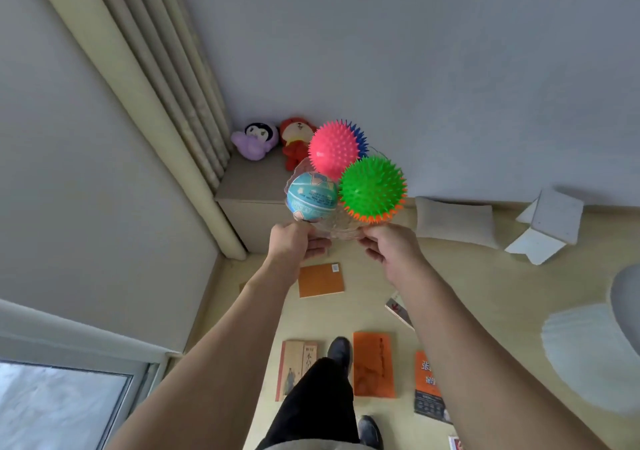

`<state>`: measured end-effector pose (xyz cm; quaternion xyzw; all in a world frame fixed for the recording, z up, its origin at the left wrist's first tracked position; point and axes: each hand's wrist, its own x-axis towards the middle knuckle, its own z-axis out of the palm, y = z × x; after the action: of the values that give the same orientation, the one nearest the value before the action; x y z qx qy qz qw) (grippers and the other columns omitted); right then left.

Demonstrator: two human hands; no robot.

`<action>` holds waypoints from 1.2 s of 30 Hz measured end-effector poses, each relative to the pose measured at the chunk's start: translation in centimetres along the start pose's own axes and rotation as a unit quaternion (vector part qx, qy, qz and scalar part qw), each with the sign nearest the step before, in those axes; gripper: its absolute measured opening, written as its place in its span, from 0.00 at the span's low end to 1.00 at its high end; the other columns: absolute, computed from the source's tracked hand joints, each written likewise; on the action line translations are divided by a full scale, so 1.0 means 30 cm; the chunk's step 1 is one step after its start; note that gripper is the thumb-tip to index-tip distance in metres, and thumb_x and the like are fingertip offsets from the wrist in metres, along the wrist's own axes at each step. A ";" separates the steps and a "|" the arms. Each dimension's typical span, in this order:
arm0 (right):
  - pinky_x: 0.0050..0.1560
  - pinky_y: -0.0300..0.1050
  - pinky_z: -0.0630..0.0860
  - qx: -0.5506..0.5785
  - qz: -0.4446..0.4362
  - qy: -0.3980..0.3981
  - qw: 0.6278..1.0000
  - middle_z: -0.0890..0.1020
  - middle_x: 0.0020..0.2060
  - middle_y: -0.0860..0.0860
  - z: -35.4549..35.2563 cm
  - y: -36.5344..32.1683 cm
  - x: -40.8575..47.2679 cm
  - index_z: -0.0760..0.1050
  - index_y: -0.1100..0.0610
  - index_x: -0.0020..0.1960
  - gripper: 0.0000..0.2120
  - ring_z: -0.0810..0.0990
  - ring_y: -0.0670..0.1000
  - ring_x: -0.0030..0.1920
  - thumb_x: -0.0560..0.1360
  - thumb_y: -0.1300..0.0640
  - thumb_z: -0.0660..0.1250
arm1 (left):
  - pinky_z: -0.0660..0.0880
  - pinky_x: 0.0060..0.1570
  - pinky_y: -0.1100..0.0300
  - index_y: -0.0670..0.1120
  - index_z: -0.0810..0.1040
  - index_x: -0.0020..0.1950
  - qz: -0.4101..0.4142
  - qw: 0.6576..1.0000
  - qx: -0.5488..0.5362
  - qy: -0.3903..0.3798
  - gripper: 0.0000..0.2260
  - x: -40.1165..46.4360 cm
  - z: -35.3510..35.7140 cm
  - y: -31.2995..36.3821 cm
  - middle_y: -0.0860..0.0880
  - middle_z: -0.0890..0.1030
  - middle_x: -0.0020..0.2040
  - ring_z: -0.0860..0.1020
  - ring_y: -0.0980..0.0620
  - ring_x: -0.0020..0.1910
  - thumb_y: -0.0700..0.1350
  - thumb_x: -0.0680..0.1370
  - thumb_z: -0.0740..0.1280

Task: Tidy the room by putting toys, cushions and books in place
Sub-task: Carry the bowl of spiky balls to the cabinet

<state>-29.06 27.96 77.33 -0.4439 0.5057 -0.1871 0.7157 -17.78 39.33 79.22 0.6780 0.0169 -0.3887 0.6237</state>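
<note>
Two soft toys [273,138] already sit on the low cabinet [249,186] in the corner. The left hand [294,242] and right hand [391,245] curl their fingers round a clear bowl [341,230] of balls [372,188], held up near it. Books [320,280] and a cushion [453,221] still lie on the floor, so most is left.

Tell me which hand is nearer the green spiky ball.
Right. The right hand grips the clear bowl just below the green spiky ball; the left hand holds the bowl's other side, under the blue ball.
</note>
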 end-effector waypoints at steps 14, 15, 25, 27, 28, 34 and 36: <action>0.36 0.40 0.73 -0.084 0.061 -0.072 0.992 0.82 0.41 0.52 0.558 -0.304 0.647 0.77 0.57 0.53 0.07 0.80 0.46 0.38 0.75 0.64 0.67 | 0.81 0.35 0.57 0.34 0.80 0.51 -0.017 0.997 -0.047 0.061 0.11 0.772 -0.122 0.358 0.39 0.85 0.40 0.85 0.47 0.34 0.32 0.74 0.60; 0.37 0.40 0.73 -0.090 0.063 -0.073 0.991 0.83 0.41 0.52 0.606 -0.326 0.676 0.77 0.57 0.51 0.06 0.80 0.46 0.38 0.75 0.64 0.67 | 0.81 0.34 0.57 0.34 0.80 0.50 -0.018 0.997 -0.052 0.063 0.11 0.812 -0.145 0.387 0.39 0.85 0.40 0.85 0.46 0.35 0.32 0.74 0.59; 0.37 0.42 0.74 -0.136 0.097 -0.103 0.980 0.83 0.39 0.52 0.915 -0.378 0.795 0.76 0.57 0.46 0.04 0.81 0.48 0.38 0.76 0.65 0.66 | 0.81 0.41 0.53 0.39 0.80 0.45 -0.003 0.989 -0.084 0.125 0.10 1.021 -0.331 0.475 0.41 0.85 0.35 0.84 0.45 0.34 0.32 0.74 0.59; 0.37 0.42 0.74 -0.146 0.107 -0.119 0.976 0.82 0.39 0.52 0.964 -0.366 0.811 0.76 0.57 0.45 0.04 0.81 0.48 0.38 0.76 0.65 0.66 | 0.81 0.41 0.52 0.39 0.80 0.45 0.001 0.987 -0.086 0.138 0.10 1.050 -0.369 0.471 0.41 0.84 0.34 0.84 0.46 0.32 0.32 0.73 0.60; 0.38 0.42 0.74 -0.148 0.114 -0.128 0.974 0.82 0.39 0.52 0.989 -0.355 0.821 0.76 0.56 0.44 0.05 0.80 0.48 0.39 0.77 0.65 0.65 | 0.81 0.41 0.52 0.39 0.80 0.45 0.003 0.985 -0.088 0.148 0.10 1.062 -0.388 0.467 0.41 0.84 0.34 0.84 0.46 0.32 0.32 0.73 0.60; 0.39 0.42 0.73 -0.194 0.138 -0.163 0.957 0.82 0.42 0.50 1.082 -0.295 0.894 0.76 0.56 0.45 0.04 0.81 0.47 0.40 0.78 0.63 0.65 | 0.81 0.42 0.51 0.40 0.78 0.45 -0.013 0.977 -0.108 0.185 0.09 1.129 -0.466 0.424 0.38 0.84 0.38 0.83 0.43 0.35 0.31 0.74 0.60; 0.40 0.42 0.74 -0.204 0.148 -0.163 0.954 0.82 0.42 0.51 1.095 -0.290 0.937 0.76 0.56 0.46 0.04 0.80 0.48 0.40 0.78 0.63 0.65 | 0.81 0.42 0.52 0.38 0.79 0.47 -0.024 0.974 -0.118 0.192 0.08 1.160 -0.467 0.405 0.37 0.85 0.40 0.84 0.44 0.36 0.32 0.74 0.60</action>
<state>13.50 17.81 71.93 -0.5249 0.4695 0.1035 0.7023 19.75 32.59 69.13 0.6606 0.1985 -0.2614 0.6752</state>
